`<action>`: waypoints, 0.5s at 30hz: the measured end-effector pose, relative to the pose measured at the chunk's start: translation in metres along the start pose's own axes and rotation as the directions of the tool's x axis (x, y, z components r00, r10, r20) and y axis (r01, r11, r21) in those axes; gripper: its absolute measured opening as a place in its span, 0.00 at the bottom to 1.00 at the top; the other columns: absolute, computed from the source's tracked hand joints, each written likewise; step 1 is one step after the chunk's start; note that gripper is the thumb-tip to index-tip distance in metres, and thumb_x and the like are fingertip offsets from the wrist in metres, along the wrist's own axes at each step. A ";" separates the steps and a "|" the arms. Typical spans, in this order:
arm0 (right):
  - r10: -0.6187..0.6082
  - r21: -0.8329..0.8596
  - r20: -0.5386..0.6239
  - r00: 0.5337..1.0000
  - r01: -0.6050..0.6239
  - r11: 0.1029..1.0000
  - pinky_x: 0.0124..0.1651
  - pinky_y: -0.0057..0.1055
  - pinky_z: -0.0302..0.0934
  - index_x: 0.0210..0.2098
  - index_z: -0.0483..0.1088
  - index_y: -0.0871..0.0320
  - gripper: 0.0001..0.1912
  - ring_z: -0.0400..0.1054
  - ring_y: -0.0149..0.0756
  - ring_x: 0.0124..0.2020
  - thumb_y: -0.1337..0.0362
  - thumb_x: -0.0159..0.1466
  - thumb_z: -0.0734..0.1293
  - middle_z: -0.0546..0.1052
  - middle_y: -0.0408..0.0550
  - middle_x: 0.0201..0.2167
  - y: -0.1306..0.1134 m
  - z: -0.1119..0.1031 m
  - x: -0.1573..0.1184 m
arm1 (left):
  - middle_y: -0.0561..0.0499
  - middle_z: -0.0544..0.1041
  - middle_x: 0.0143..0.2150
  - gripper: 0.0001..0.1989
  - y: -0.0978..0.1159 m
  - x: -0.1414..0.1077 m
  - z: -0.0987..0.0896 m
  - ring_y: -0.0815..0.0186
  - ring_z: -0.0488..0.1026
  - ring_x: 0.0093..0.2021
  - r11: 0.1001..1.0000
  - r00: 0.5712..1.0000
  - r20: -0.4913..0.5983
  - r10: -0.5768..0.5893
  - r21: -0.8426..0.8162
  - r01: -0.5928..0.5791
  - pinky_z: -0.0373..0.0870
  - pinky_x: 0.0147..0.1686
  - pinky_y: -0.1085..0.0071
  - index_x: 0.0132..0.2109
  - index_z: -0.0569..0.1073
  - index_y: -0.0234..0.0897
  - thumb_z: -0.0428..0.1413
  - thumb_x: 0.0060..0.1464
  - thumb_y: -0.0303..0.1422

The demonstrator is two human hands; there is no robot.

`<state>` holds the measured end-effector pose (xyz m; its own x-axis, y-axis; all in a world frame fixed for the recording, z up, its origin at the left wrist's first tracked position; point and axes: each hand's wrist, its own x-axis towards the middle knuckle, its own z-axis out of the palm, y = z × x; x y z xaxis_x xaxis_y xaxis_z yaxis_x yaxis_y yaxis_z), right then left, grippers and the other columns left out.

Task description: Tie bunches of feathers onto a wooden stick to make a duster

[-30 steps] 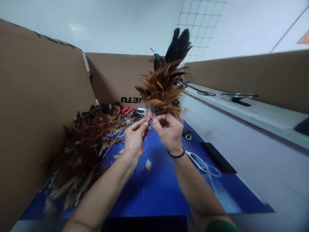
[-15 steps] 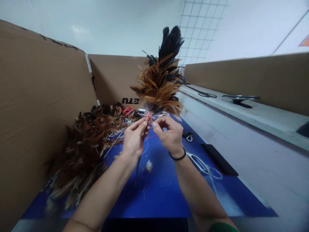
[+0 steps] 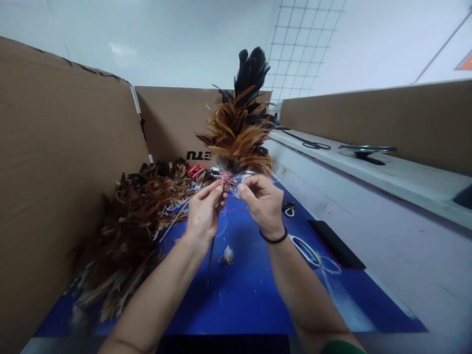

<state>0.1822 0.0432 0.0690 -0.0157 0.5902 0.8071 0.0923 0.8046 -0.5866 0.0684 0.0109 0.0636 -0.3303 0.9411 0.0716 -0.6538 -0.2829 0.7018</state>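
Observation:
My left hand is closed on the lower end of a feather duster, pinching it where red string is wound round the quills. The duster stands upright, brown feathers below and black ones at the tip; its thin stick comes out under my left hand. My right hand, thumb and forefinger pressed together, pulls a strand of red string out to the right of the binding. A further length of the string runs behind, low over the blue table.
Loose brown feathers are heaped at the left along a cardboard wall. A white-handled pair of scissors and a black phone lie at the right. One small fluffy feather lies mid-table. A ledge runs along the right.
My right hand has moved slightly right, away from my left, drawing the red string out longer. The duster's top has shifted a little left and down in view. My left hand keeps its grip.

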 end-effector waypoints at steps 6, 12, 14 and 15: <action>0.082 0.088 -0.025 0.996 -0.080 0.993 0.24 0.24 0.57 0.25 0.66 0.59 0.07 0.59 0.25 0.20 0.63 0.57 0.66 0.68 0.39 0.20 0.000 0.001 0.003 | 0.48 0.77 0.26 0.12 -0.004 0.000 0.000 0.73 0.71 0.24 1.000 1.000 0.010 -0.005 0.013 0.005 0.63 0.24 0.77 0.35 0.78 0.30 0.64 0.37 0.25; 0.107 0.064 -0.028 0.994 -0.105 0.992 0.24 0.25 0.57 0.25 0.66 0.58 0.08 0.59 0.25 0.20 0.61 0.57 0.66 0.67 0.39 0.19 0.002 0.001 0.005 | 0.48 0.77 0.26 0.13 -0.005 -0.001 0.001 0.73 0.71 0.24 1.000 1.000 0.003 -0.014 0.018 0.014 0.63 0.24 0.77 0.35 0.78 0.30 0.65 0.36 0.26; 0.108 0.051 -0.025 0.994 -0.107 0.993 0.25 0.25 0.57 0.25 0.66 0.58 0.09 0.59 0.25 0.20 0.61 0.57 0.66 0.67 0.39 0.19 0.002 0.001 0.006 | 0.48 0.77 0.25 0.13 -0.005 -0.001 0.001 0.73 0.71 0.24 1.000 1.000 -0.001 -0.018 0.023 0.018 0.63 0.24 0.77 0.35 0.78 0.30 0.65 0.36 0.26; 0.111 0.051 -0.026 0.993 -0.110 0.993 0.25 0.25 0.57 0.25 0.66 0.58 0.09 0.60 0.25 0.20 0.61 0.58 0.66 0.67 0.39 0.19 0.003 0.000 0.006 | 0.49 0.77 0.25 0.14 -0.006 0.000 0.001 0.73 0.71 0.24 1.000 1.000 -0.001 -0.019 0.025 0.019 0.63 0.24 0.77 0.35 0.78 0.30 0.65 0.35 0.26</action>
<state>0.1819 0.0488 0.0722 0.0207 0.6740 0.7385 0.0421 0.7374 -0.6742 0.0729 0.0123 0.0604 -0.3184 0.9462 0.0580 -0.6429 -0.2605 0.7203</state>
